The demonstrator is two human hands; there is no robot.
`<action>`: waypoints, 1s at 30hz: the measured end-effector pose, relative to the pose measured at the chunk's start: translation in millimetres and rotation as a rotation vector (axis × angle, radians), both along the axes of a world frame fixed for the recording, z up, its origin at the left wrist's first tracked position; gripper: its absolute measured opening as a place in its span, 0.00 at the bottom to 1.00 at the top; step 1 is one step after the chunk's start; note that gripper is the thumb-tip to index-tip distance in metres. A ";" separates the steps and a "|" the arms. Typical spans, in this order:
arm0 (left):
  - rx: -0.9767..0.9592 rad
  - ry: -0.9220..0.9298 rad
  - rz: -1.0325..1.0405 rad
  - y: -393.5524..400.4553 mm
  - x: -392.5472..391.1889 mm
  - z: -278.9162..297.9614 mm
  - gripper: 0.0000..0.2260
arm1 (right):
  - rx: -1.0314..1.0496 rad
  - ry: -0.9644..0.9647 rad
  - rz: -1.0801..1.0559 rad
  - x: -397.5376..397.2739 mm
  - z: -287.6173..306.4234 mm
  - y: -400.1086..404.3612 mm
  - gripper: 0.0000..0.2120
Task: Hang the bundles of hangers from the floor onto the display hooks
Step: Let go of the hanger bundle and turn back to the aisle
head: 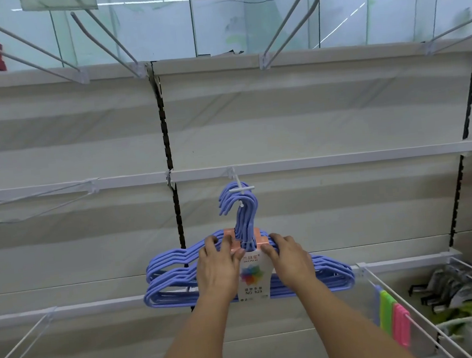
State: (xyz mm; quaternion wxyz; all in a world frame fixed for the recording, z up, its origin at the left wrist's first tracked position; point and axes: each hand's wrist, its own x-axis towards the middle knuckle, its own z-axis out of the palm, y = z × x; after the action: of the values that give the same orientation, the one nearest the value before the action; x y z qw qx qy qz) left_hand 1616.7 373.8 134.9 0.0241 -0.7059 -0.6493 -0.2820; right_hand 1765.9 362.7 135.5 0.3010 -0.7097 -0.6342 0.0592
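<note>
Both hands (254,259) grip the hanger bundle (178,282) on its display hook (239,185).

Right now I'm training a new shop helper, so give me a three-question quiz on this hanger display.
1. True or false: the blue hanger bundle has its hooks over the display hook.
2. How many hands grip the bundle? A) none B) one C) two
3. What colour is the paper band round the bundle's neck?

Key:
1. True.
2. C: the left hand and right hand grip it on either side of the label.
3. Pink.
</note>
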 end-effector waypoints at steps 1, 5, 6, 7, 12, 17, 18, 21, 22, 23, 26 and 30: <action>0.003 0.011 0.014 2.2 1.0 -0.2 0.23 | 0.001 0.010 0.000 0.0 -0.1 2.7 0.23; 0.019 0.026 0.017 10.7 5.4 -2.3 0.24 | -0.004 -0.018 -0.004 2.1 3.0 11.3 0.24; 0.011 0.026 0.009 13.4 5.9 -3.1 0.25 | -0.004 -0.032 -0.005 3.0 3.4 13.4 0.24; -0.003 0.023 0.000 16.2 5.8 -3.8 0.25 | -0.002 -0.045 -0.007 3.6 3.7 14.7 0.24; -0.027 0.003 -0.035 24.4 7.1 -3.8 0.25 | -0.010 -0.088 -0.021 7.8 6.8 20.3 0.24; -0.027 -0.073 -0.059 25.0 5.5 -5.1 0.24 | -0.012 -0.057 -0.018 9.2 5.3 20.3 0.25; -0.025 -0.095 -0.060 24.5 5.8 -5.6 0.24 | -0.009 -0.045 -0.018 8.0 4.0 19.6 0.25; -0.022 -0.129 -0.034 21.7 8.2 -7.7 0.25 | 0.010 -0.003 -0.011 3.6 0.0 17.1 0.26; -0.020 -0.136 -0.013 20.2 9.5 -8.3 0.25 | 0.014 0.008 -0.007 2.6 -1.2 16.5 0.27; -0.019 -0.138 0.014 17.8 10.9 -9.1 0.26 | 0.012 0.018 -0.004 1.6 -2.4 15.5 0.27; -0.031 -0.153 0.094 8.1 15.5 -10.5 0.27 | -0.003 0.028 -0.009 1.3 -8.1 10.8 0.28; -0.041 -0.201 0.119 -4.5 14.1 -16.3 0.27 | -0.014 -0.012 -0.025 6.2 -18.5 -0.8 0.28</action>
State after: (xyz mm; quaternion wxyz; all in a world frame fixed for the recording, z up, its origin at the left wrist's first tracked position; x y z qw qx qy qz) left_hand 1630.9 369.3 118.7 -0.0388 -0.6346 -0.6949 -0.3360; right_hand 1772.1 361.8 117.0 0.2928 -0.7201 -0.6266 0.0557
